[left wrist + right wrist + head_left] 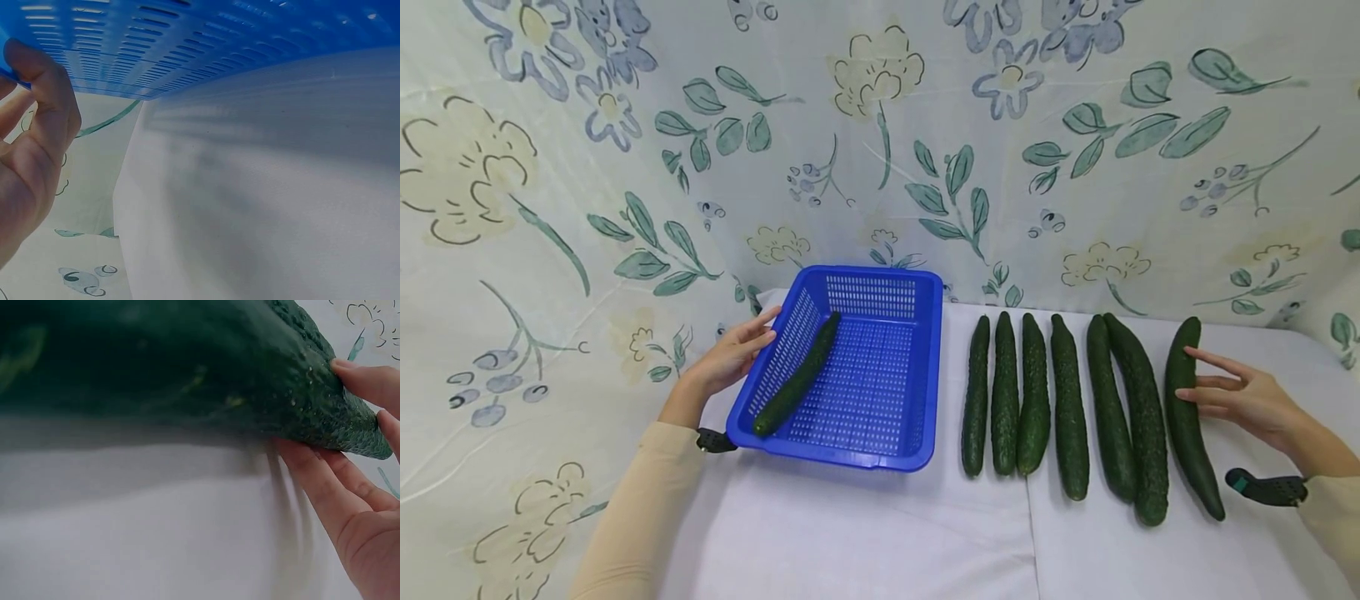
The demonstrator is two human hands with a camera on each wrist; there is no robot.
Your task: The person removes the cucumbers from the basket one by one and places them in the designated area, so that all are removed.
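A blue plastic basket (880,462) with slotted walls stands on the white cloth, one cucumber (797,379) lying along its left side. My left hand (730,358) holds the basket's left rim; the left wrist view shows a bent digit (47,81) against the slotted wall. Over on the right, my right hand (1240,392) grips the upper half of the rightmost cucumber (1187,425). The right wrist view shows fingertips above and below that cucumber (187,369), which lies close over the cloth.
Several more cucumbers (1071,408) lie lengthwise in a row between the basket and my right hand, two of them touching (1138,400). A floral curtain (880,167) hangs behind the white-covered table (865,542). Dark wrist straps (1266,487) show at both sleeves.
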